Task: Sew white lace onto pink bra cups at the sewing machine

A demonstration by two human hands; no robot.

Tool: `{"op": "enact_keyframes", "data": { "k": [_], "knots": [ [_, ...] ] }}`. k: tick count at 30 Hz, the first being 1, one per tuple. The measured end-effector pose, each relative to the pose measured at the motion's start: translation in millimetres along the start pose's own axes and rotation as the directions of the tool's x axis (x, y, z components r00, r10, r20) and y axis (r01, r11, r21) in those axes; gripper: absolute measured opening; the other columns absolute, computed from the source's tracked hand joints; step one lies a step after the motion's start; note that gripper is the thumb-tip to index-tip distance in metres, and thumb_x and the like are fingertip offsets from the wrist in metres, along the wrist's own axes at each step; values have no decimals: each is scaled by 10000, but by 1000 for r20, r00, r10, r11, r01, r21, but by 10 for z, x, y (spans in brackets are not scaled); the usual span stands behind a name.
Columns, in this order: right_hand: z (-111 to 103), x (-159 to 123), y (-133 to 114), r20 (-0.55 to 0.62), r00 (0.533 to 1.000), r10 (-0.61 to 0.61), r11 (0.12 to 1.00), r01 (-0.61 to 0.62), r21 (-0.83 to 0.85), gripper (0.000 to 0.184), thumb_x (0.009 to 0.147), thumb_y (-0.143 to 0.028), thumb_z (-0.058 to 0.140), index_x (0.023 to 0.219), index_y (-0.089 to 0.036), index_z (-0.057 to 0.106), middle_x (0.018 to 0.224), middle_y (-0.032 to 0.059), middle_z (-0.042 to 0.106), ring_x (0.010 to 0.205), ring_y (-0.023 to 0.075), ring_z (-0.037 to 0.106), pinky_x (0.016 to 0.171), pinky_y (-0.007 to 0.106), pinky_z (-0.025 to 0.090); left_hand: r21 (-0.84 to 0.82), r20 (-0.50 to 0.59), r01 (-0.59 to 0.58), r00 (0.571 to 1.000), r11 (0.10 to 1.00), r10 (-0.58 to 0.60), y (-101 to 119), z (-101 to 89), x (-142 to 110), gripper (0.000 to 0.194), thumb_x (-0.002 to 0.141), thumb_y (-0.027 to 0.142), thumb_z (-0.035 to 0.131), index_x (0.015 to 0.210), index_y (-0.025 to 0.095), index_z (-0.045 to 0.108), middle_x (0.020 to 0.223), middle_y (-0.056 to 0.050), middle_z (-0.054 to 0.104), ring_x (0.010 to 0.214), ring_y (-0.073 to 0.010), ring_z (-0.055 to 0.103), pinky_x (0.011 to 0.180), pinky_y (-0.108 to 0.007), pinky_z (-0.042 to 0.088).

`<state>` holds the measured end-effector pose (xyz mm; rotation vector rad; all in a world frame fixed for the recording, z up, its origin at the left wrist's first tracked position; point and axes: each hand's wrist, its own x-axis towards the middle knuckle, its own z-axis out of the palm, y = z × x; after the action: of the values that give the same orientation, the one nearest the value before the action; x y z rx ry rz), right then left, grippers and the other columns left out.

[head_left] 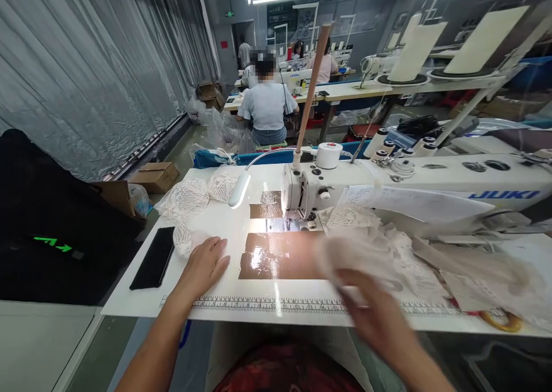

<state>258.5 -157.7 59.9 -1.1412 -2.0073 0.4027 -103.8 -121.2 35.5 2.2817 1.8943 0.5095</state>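
My left hand (206, 264) rests on the white sewing table (224, 219), fingers stretched out and thumb apart. Its outer edge lies against the strip of white lace pieces (184, 199) at the table's left. Smeared by motion, my right hand (373, 300) is over the right part of the table, closed on a pale beige fabric piece (334, 251) that is blurred too. More beige lace and fabric (401, 254) lies heaped right of the needle area. The sewing machine (302, 191) stands behind both hands, its needle lit by a small lamp (240, 191).
Brown tape (276, 257) covers part of the tabletop, and a printed ruler (267, 304) runs along the front edge. A black phone (152, 258) lies at left. A yellow tape roll (500, 321) sits at front right. Thread cones (418, 53) stand behind; a co-worker (267, 104) sits ahead.
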Motion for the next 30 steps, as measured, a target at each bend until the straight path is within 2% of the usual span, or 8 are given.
{"op": "enact_keyframes", "data": {
  "k": [2,4,8,16,19,21,25,30],
  "knots": [
    [351,134,-87,402,907,-126,990,90,107,107,843,-201,478,791,-240,562,676,4,656,584,166,607,506,244,431,-154,22,-18,1000,988,22,187,-52,-61,533,893,441,493,1374,219,433,1425,-119,432,1322,-289,402,1082,-479,363],
    [602,239,-206,550,810,-203,972,99,213,74,827,-177,490,777,-218,525,729,2,655,613,139,588,528,223,396,-343,111,-93,984,935,138,454,-124,-144,769,759,495,668,1424,256,365,1477,-105,379,1358,-308,357,1118,-458,330],
    [713,357,-395,408,871,-274,946,168,276,87,742,-127,480,781,-204,488,775,21,636,629,129,541,539,223,349,-545,261,-101,923,832,283,879,-147,-274,675,707,249,694,1343,294,470,1295,-48,579,1177,-256,549,1023,-365,437],
    [312,379,-390,-41,918,-395,917,397,42,165,734,-76,456,714,-239,430,610,-13,543,501,127,444,473,252,286,-490,-7,74,996,868,-89,663,-26,-185,240,812,215,494,977,229,668,970,-40,687,906,-234,623,783,-325,486],
    [299,398,-336,-97,964,-247,949,261,178,151,754,-93,505,749,-235,454,752,22,616,657,150,559,576,249,401,-657,199,181,978,732,-63,696,-66,-235,302,892,394,468,979,211,692,897,-60,697,854,-240,626,766,-330,487],
    [375,406,-280,52,995,-84,930,60,362,105,771,-145,543,743,-221,476,800,30,632,715,159,575,631,262,434,-808,405,267,899,526,165,788,-98,-302,487,881,560,452,1130,196,658,857,-84,700,772,-232,632,711,-325,493],
    [578,370,-182,534,842,78,584,-473,660,194,753,-299,657,681,-190,515,658,-28,544,605,116,478,568,238,400,-889,454,401,699,223,553,962,-129,-377,869,800,679,510,1492,245,216,1043,-138,673,704,-191,634,668,-312,480],
    [644,325,-201,684,726,67,278,-672,686,217,702,-345,741,688,-179,602,699,-29,572,664,119,474,626,246,408,-856,399,279,892,435,213,972,-63,-250,873,780,491,662,1492,253,216,954,-59,626,778,-159,570,750,-294,461]
  ]
}}
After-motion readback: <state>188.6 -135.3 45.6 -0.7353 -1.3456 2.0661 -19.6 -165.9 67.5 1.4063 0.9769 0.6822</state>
